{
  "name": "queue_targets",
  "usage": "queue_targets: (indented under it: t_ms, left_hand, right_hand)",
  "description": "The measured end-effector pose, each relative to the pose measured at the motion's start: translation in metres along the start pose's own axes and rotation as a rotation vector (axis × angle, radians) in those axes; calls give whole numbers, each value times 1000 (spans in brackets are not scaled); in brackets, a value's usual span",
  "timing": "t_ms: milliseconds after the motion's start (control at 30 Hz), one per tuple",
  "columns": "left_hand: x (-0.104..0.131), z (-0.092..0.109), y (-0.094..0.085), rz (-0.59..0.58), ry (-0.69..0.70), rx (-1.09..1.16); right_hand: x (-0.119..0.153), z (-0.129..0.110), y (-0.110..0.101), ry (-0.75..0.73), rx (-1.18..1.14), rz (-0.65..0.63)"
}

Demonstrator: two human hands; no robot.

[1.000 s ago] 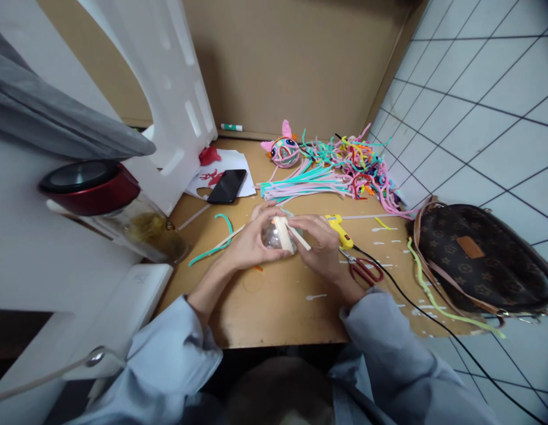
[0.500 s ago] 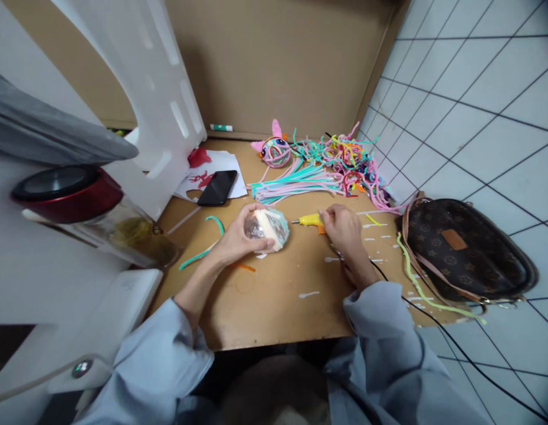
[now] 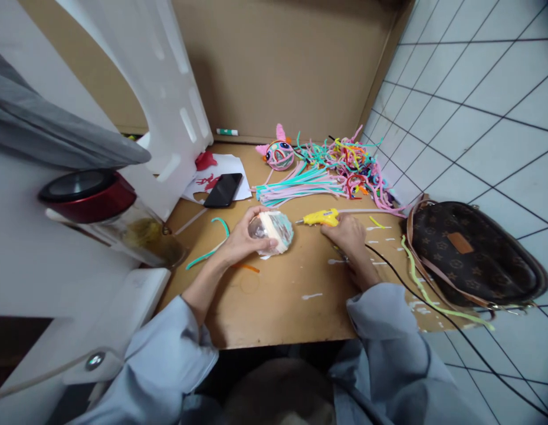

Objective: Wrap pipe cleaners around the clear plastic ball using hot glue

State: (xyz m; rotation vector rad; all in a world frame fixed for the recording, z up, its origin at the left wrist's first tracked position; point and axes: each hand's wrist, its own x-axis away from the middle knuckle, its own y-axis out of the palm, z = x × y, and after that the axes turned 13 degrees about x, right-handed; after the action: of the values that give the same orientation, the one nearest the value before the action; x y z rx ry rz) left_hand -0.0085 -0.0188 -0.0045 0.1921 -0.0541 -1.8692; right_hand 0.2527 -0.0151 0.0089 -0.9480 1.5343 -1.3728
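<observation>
The left hand point(image 3: 243, 241) is wrapped round the left side of a clear ball point(image 3: 283, 227), thumb on its cream strip, near the middle of the table; the palm covers part of the ball. The right hand point(image 3: 348, 233) is closed on the handle of a yellow glue gun point(image 3: 318, 218), nozzle towards the ball, most of the grip lost behind the knuckles. Below that wrist pokes a small dark piece point(image 3: 341, 252), too covered for me to name. The gun's black cord point(image 3: 410, 286) runs past the right edge and out of sight.

Left of the ball lie teal pipe cleaners point(image 3: 198, 260). Beyond, a bundle of pink and teal pipe cleaners point(image 3: 295, 186) leads to a tangled heap point(image 3: 347, 154) in the far right corner, beside a pink-eared ball point(image 3: 280, 156). A black phone point(image 3: 223, 190) overlaps paper towards the far left corner; a red-collared bottle point(image 3: 118, 212) crowds the left edge, a brown handbag point(image 3: 472, 254) the right.

The tan table point(image 3: 274, 313) bears white smears; a white-tiled wall point(image 3: 468, 112) rises at right.
</observation>
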Motion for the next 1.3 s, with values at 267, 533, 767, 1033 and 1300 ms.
queue_targets:
  t_ms: [267,533,767,1033,1300]
  left_hand:
    - [-2,-4,-5,18,6,-9]
    - [-3,-15,-12,-9,42,-6]
    - [-3,-13,-11,-11,32,-10]
    - [-2,-12,-11,-4,36,-11]
    - [-2,-10,-10,1,40,-34]
  right_hand:
    - [8,-5,-8,-142,-522,352]
    - [22,-15,-1,-245,-602,608]
    - [22,-16,6,-313,-534,697]
    - [27,-17,3,-301,-452,673]
    - [29,-17,2,-316,-456,661]
